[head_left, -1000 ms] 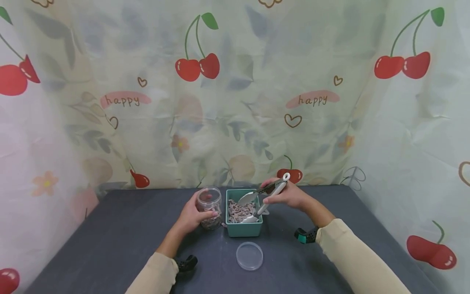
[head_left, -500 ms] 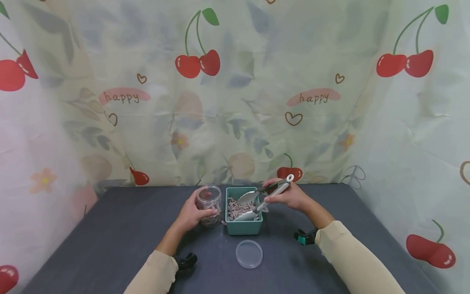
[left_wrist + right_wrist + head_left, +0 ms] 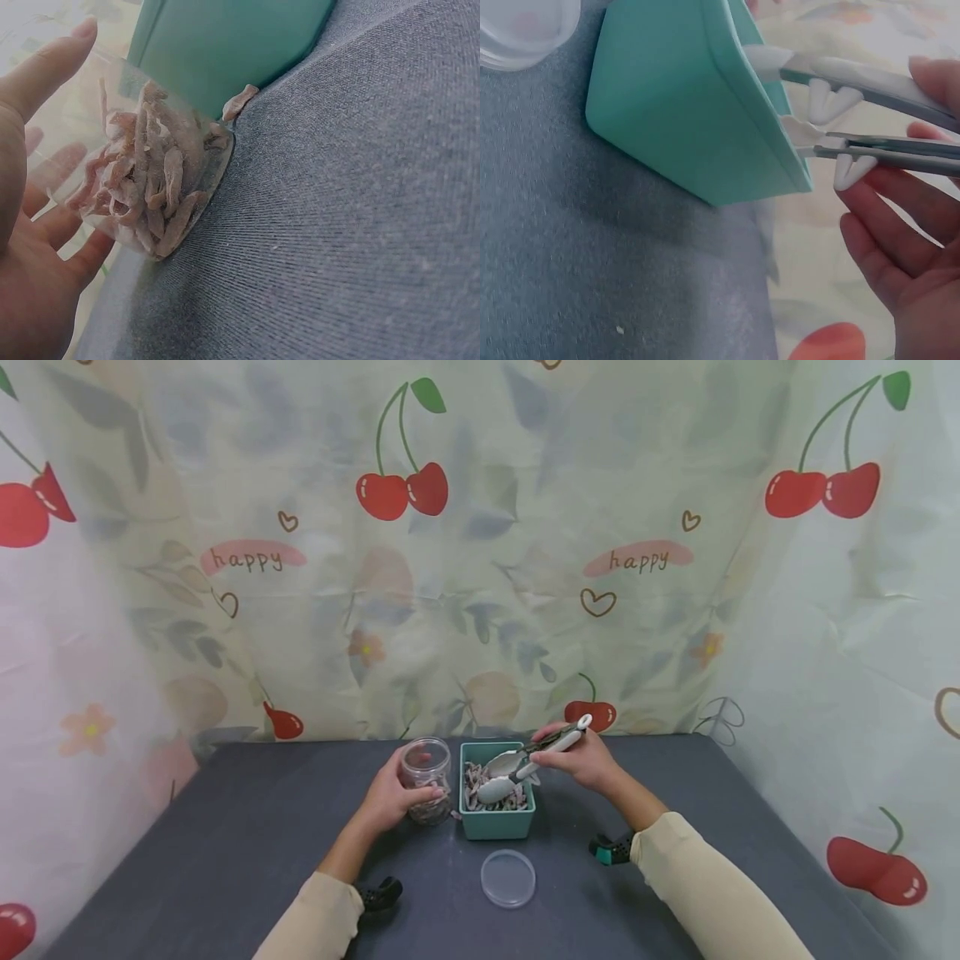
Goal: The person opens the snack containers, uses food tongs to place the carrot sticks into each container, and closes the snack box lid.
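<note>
My left hand (image 3: pixel 388 793) grips a clear jar (image 3: pixel 427 758) that stands uncapped on the table. Pale pinkish-brown dried strips (image 3: pixel 150 165) fill the lower part of the jar. To its right is a teal rectangular bin (image 3: pixel 497 825) holding more such strips (image 3: pixel 472 777). My right hand (image 3: pixel 581 760) holds a pair of tongs (image 3: pixel 551 747) with grey-white handles, thumb on one arm and fingers on the other. The tongs' heads (image 3: pixel 495 789) are down inside the bin, close together; whether they pinch a strip cannot be told.
A round clear lid (image 3: pixel 508 878) lies on the dark table (image 3: pixel 450 918) in front of the bin. One loose strip (image 3: pixel 240 102) rests on the cloth between jar and bin. A patterned curtain (image 3: pixel 480 568) hangs behind and at both sides.
The tongs' arms have come closer together inside the bin, and my right hand has shifted slightly left. My left hand and the jar have stayed put.
</note>
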`<act>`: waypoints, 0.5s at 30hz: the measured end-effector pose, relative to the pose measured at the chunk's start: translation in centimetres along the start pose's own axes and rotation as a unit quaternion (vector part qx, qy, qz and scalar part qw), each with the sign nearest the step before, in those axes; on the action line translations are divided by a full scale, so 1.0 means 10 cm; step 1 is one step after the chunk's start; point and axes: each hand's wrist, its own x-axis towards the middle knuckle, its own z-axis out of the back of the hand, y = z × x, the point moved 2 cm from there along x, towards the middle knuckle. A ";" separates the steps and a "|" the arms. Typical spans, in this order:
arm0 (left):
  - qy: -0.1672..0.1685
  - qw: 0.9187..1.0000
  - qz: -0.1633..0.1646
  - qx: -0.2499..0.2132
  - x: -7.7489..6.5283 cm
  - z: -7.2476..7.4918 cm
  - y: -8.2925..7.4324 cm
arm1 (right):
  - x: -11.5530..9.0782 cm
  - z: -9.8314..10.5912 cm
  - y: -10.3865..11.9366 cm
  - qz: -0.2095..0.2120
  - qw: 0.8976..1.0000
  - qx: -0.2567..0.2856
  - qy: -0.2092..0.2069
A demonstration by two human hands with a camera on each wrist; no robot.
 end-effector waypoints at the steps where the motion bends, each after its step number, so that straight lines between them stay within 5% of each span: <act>1: 0.000 1.000 -0.001 0.000 0.00 0.00 0.00 | 0.00 -0.01 0.00 -0.001 1.000 0.002 -0.006; 15: -0.002 1.000 0.009 0.002 -0.01 0.01 -0.01 | -0.10 -0.07 0.21 -0.017 0.996 0.065 -0.054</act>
